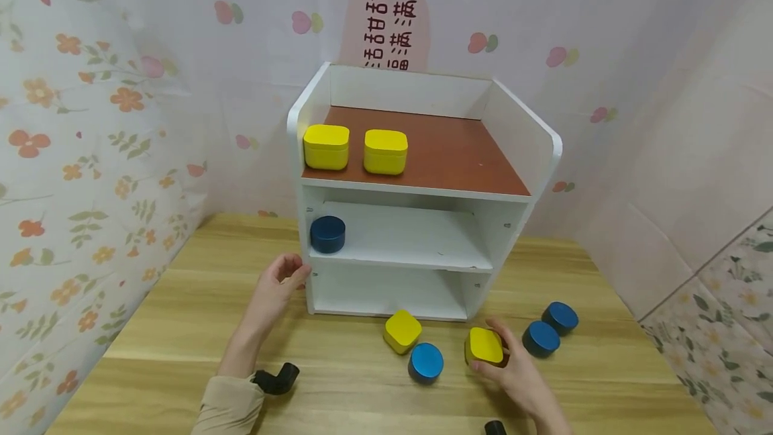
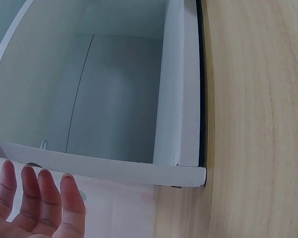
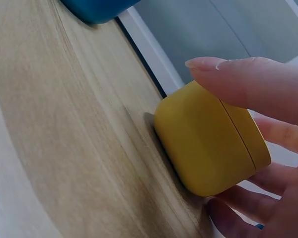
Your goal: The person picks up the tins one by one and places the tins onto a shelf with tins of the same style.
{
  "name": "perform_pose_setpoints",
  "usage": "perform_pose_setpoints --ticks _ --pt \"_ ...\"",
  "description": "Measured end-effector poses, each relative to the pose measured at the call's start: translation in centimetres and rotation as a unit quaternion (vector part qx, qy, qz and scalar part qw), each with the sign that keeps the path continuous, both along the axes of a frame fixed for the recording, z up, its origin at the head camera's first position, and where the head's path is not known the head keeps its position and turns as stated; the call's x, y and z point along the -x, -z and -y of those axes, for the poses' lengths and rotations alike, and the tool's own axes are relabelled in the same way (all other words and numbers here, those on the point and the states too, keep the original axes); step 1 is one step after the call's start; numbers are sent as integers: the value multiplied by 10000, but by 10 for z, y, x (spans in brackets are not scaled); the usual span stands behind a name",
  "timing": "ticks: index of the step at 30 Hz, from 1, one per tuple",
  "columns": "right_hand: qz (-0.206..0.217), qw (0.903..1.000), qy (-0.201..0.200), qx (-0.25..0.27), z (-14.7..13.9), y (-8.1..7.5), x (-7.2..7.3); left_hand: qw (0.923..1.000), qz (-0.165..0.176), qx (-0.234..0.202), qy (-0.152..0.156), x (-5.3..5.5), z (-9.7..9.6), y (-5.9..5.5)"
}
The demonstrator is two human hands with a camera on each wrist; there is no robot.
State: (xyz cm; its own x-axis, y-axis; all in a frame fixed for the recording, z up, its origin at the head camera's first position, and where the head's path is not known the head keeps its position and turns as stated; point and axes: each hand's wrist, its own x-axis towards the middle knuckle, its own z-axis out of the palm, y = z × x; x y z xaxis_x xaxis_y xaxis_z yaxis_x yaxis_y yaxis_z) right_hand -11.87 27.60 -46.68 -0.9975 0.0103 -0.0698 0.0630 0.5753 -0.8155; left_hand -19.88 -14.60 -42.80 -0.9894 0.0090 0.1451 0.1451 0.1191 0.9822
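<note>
My right hand (image 1: 510,369) holds a yellow square box with rounded corners (image 1: 484,346) at the table's front right. In the right wrist view, the thumb lies along one side of this yellow box (image 3: 203,141) and the fingers are at the other. Whether it is lifted off the wood I cannot tell. My left hand (image 1: 279,287) is beside the left panel of the white shelf unit (image 1: 386,289), fingers loosely bent and holding nothing. In the left wrist view, its fingertips (image 2: 68,186) are close to the panel edge; contact is unclear.
Two yellow boxes (image 1: 385,152) stand on the brown top, at its left. On the middle shelf's left end is a blue round tin (image 1: 328,234). A yellow box (image 1: 402,331) and a blue tin (image 1: 425,362) lie before the unit, two more blue tins (image 1: 541,338) at right.
</note>
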Motion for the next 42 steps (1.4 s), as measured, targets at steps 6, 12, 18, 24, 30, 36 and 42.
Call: perform_pose_setpoints --ticks 6,12,18,24,30,36,42 --pt "-139 9999 -8 -38 0 2 2 9999 -5 120 42 2 2 2" --pt "-103 9999 88 -95 3 2 1 9999 0 81 82 4 2 3" --pt "-79 9991 262 -323 7 0 1 9999 -75 45 133 3 4 3" --pt "-99 9963 481 -700 9 -1 1 9999 -40 10 135 3 4 3" --pt "-121 9948 724 -699 11 -5 0 9999 -11 8 134 3 5 5" --pt "-177 9945 815 -641 11 -5 -2 9999 47 11 152 3 5 6" --pt "-278 9944 836 -586 13 -7 -2 9999 -3 -24 159 3 5 5"
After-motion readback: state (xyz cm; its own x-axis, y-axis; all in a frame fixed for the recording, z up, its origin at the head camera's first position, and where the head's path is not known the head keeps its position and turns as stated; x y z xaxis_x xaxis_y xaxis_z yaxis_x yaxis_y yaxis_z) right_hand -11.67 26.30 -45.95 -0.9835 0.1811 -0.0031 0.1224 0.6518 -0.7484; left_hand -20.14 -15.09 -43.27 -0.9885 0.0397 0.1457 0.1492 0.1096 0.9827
